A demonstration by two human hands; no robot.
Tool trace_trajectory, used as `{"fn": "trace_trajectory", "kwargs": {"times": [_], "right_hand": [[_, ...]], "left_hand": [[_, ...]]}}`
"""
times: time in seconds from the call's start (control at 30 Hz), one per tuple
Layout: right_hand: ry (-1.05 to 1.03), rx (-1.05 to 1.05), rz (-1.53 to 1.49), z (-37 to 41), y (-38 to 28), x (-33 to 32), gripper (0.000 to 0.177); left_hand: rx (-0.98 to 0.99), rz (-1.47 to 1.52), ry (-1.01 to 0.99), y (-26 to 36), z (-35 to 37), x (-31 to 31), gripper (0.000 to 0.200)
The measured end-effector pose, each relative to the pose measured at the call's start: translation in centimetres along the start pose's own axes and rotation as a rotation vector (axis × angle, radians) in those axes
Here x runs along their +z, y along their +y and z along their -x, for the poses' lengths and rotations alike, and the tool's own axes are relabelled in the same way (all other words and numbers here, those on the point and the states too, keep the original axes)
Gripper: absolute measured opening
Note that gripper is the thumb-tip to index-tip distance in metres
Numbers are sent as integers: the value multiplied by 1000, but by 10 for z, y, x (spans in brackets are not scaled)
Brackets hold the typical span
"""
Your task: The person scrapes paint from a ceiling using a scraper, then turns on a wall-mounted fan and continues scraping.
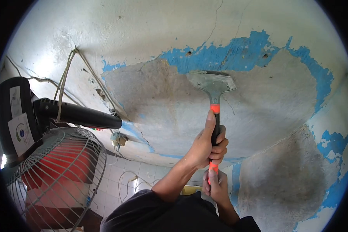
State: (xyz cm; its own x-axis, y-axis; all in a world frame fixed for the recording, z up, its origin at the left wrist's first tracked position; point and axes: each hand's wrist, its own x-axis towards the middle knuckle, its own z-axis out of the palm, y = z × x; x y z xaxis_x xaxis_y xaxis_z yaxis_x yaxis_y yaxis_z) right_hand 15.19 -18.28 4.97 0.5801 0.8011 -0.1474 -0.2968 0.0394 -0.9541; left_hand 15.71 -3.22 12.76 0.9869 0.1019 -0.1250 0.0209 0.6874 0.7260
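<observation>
My left hand (209,145) is wrapped round the middle of the black and orange handle of a long scraper (215,86), thumb stretched along it. Lower down, my right hand (215,185) grips the handle's orange end. The scraper points up, its wide grey blade at the lower edge of a strip of blue paint (236,54) on the wall. Grey bare plaster (154,92) surrounds the blade's sides and lies below it. Whether the blade's edge presses on the wall is hard to tell.
At the left, a fan with a wire cage (62,170) and a black pole (81,115) hangs by a cord (63,77) from the wall. Below are a wall socket (119,139), loose cables (121,185) and a tiled floor (111,176). Cracks and holes mark the wall.
</observation>
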Motion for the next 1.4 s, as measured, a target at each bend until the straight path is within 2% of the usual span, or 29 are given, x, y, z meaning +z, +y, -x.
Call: {"fn": "trace_trajectory", "kwargs": {"times": [0.77,1.0,1.03,1.4], "right_hand": [[12,5,39,-3,-6,2,42],[-26,85,-31,4,-1,6,41],[6,30,31,1,-8,8,40],[-27,50,-44,3,-11,8,40]], "left_hand": [[-7,5,0,-2,1,-5,66],[2,13,-10,2,2,-5,67],[10,6,-16,2,4,-6,67],[-39,27,10,8,6,-2,67]]}}
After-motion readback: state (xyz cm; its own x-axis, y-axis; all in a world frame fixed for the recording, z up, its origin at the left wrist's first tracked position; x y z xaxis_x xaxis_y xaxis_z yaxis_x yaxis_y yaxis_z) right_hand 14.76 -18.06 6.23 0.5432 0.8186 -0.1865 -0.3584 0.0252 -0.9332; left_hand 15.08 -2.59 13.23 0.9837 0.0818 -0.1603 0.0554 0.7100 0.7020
